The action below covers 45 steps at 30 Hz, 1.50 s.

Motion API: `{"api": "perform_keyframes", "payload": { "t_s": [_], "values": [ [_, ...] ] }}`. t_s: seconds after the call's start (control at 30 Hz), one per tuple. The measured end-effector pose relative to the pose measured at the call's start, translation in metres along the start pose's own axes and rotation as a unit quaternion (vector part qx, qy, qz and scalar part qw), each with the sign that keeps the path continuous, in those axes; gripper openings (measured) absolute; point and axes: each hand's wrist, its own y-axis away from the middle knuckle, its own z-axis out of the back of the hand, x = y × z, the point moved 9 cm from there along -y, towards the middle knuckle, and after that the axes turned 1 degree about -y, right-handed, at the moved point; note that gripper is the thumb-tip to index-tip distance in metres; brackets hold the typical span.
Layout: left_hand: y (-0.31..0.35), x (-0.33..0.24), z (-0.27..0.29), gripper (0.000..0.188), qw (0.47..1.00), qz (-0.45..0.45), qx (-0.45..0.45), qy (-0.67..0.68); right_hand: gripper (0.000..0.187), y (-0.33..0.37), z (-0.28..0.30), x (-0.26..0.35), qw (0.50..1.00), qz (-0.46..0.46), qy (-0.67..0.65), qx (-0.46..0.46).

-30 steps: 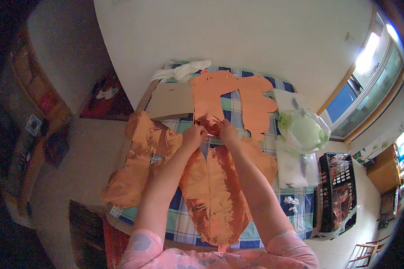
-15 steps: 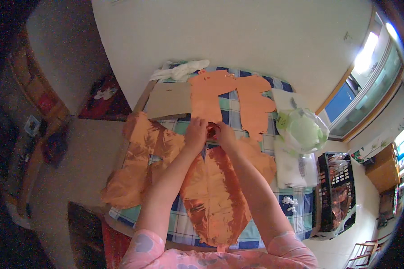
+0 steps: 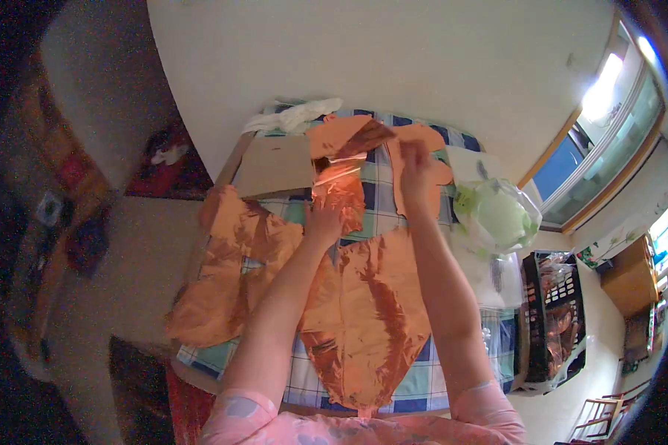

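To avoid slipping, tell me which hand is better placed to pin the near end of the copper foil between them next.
Left, I judge: the left hand lies at that near end of the copper foil. The right hand, blurred, is farther off, by the foil's far right corner.

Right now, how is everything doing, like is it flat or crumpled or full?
Left hand: resting on the middle foil.
Right hand: raised, blurred, grip unclear.
Middle foil: shiny, creased.
Near foil: spread out, wrinkled.
Checked cloth: spread out.
White cloth: bunched up.
Clear bag: bulging around something round and green.
Black crate: filled with coppery stuff.
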Motion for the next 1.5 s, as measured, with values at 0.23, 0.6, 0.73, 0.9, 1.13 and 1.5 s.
{"api": "perform_keyframes", "payload": {
  "t_s": [0.23,0.6,0.73,0.9,1.13,1.5],
  "values": [
    [-0.011,0.006,-0.001,0.058,0.999,0.001,0.006,-0.038,0.017,-0.041,0.060,0.245,0.967,0.226,-0.022,-0.115],
    [-0.006,0.016,0.087,0.081,0.955,-0.043,-0.273,0.112,0.014,-0.001,0.073,0.382,0.950,0.276,0.147,-0.021],
    [0.030,-0.040,0.189,0.069,0.868,-0.012,-0.243,0.433,0.010,0.011,0.062,0.382,0.870,0.325,0.370,0.009],
    [0.114,-0.114,0.311,0.064,0.471,-0.314,0.054,0.823,0.011,0.015,0.039,0.375,0.906,0.232,0.340,0.101],
    [0.128,-0.106,0.324,0.058,0.608,-0.146,0.021,0.780,0.016,0.025,0.046,0.393,0.953,0.173,0.213,0.129],
    [0.158,-0.086,0.375,0.018,0.732,-0.123,-0.122,0.658,0.011,0.017,0.050,0.376,0.970,0.080,0.187,0.134]
  ]
}}
